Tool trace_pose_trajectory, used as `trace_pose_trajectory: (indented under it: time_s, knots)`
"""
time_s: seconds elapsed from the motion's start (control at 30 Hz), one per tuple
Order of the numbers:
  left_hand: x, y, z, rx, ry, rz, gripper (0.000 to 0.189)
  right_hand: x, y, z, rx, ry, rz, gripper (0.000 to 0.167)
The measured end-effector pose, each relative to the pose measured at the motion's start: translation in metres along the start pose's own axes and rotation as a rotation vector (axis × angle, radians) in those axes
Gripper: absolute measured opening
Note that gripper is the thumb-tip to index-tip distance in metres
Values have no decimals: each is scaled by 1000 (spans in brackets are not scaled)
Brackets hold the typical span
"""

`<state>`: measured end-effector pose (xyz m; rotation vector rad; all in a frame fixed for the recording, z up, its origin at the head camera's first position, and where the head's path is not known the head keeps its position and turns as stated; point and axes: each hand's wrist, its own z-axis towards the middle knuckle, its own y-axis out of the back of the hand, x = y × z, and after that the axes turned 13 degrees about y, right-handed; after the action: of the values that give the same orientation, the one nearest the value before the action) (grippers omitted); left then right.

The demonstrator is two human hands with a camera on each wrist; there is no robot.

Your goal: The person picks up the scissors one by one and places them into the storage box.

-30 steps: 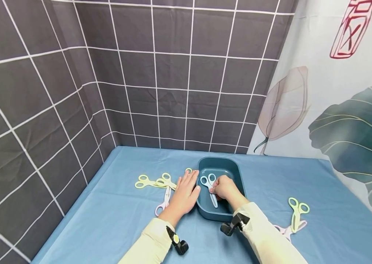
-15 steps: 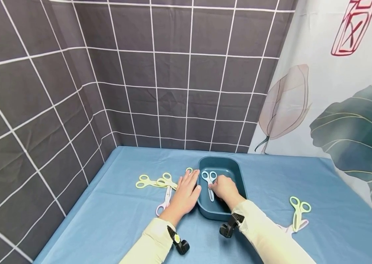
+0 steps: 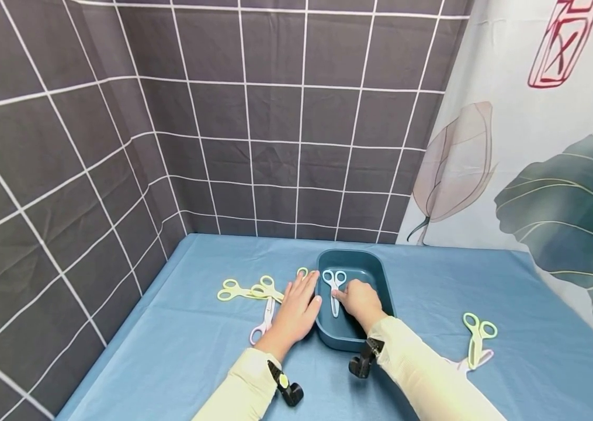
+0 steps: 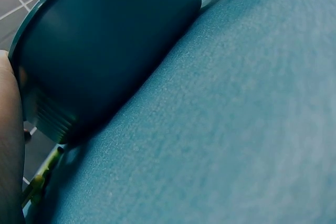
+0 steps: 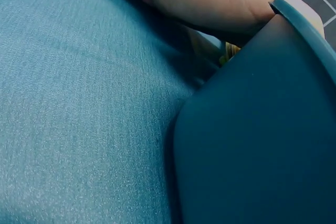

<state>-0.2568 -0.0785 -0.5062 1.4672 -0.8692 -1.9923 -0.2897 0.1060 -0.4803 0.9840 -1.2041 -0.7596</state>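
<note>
In the head view, light blue scissors point(image 3: 334, 283) are inside a dark teal box point(image 3: 346, 342), handle loops toward the far side. My right hand point(image 3: 363, 304) reaches in and pinches them near the middle; its other fingers are curled and partly hidden. My left hand point(image 3: 294, 313) lies along the box's left side, fingers straight and touching it. The left wrist view shows the box's outer wall point(image 4: 115, 40) with part of that hand at the left edge. In the right wrist view, the box wall point(image 5: 262, 129) hides the right hand.
Left of the box lie yellow scissors point(image 3: 232, 290), more yellow scissors point(image 3: 264, 287) and pink scissors point(image 3: 258, 332). A yellow loop point(image 3: 302, 272) shows behind the left fingertips. To the right, yellow-green scissors point(image 3: 475, 345) overlap pink ones point(image 3: 485, 355). A grid-patterned cloth point(image 3: 275, 158) hangs behind.
The light blue scissors have turned from slanted to nearly straight and shifted slightly away from me, within the box, along with the right hand's fingers. The left hand keeps its place against the box.
</note>
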Motion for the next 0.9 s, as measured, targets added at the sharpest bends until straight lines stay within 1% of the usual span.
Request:
trace_pose_trajectory:
  time_s: [0.23, 0.37, 0.43, 0.5, 0.57, 0.67, 0.73, 0.83, 0.9]
  knots:
    - [-1, 1, 0, 3, 4, -2, 57, 3, 3, -1, 2, -31, 8, 45]
    - [-1, 1, 0, 3, 5, 7, 57, 3, 3, 0, -15, -43, 17, 37]
    - [-1, 1, 0, 8, 8, 10, 57, 3, 2, 0, -33, -34, 16, 32]
    - [-1, 1, 0, 11, 10, 6, 57, 2, 1, 0, -57, -10, 14, 31]
    - [-2, 1, 0, 14, 14, -1, 57, 2, -1, 0, -86, 20, 1, 34]
    - [-2, 1, 0, 13, 15, -10, 56, 2, -2, 0, -130, 77, -22, 40]
    - [-2, 2, 0, 14, 16, -13, 56, 2, -3, 1, -149, 124, -48, 41]
    - [-3, 2, -1, 12, 12, -22, 56, 4, -4, 1, -162, 210, -97, 39]
    - [-3, 2, -1, 10, 10, -21, 57, 5, -4, 1, -155, 252, -111, 38]
